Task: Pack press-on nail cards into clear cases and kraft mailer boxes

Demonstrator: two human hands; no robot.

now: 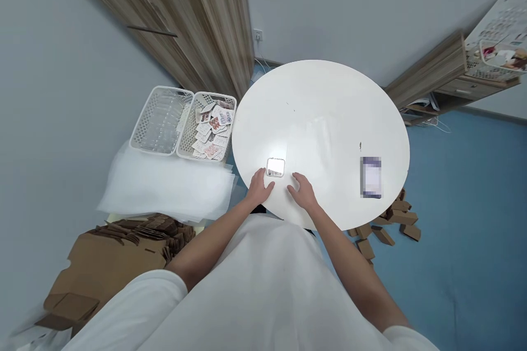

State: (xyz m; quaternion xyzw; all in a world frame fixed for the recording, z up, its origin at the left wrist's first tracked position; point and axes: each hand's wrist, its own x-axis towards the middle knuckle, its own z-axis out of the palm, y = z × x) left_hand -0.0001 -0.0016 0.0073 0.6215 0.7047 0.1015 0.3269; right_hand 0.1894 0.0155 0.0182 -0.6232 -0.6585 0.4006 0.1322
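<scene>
packet on table | left hand touching packet's near-left corner, fingers loose | right hand just right of packet, flat, empty

Dressed in a plain white top with short sleeves. Bare below the sleeves. No rings or watch visible on left hand or right hand.
</scene>
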